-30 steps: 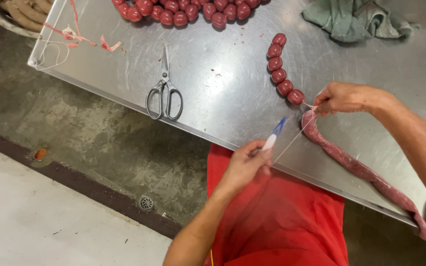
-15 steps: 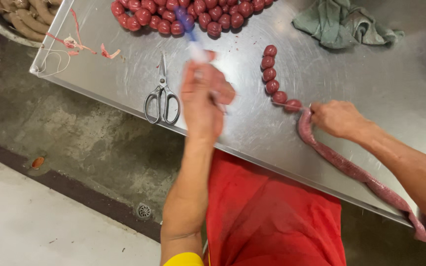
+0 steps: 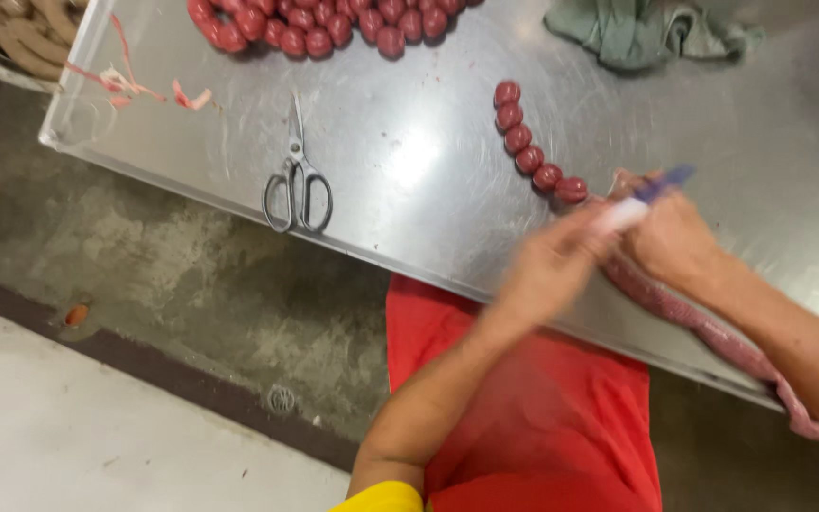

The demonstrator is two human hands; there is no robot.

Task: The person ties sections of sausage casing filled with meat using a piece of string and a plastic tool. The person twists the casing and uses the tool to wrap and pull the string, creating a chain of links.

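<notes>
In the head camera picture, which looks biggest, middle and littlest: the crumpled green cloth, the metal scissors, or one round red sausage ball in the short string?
1. Crumpled grey-green cloth, though the top edge cuts part of it off.
2. Metal scissors, clearly smaller than the cloth.
3. One round red sausage ball in the short string, the littlest by far.

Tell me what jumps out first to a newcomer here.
The two hands meet at the steel table's near edge: the left hand, blurred, holds a blue-and-white tool against the right hand, which holds a long pink sausage. A chain of red sausage balls curves away from them; scissors lie left.
</notes>
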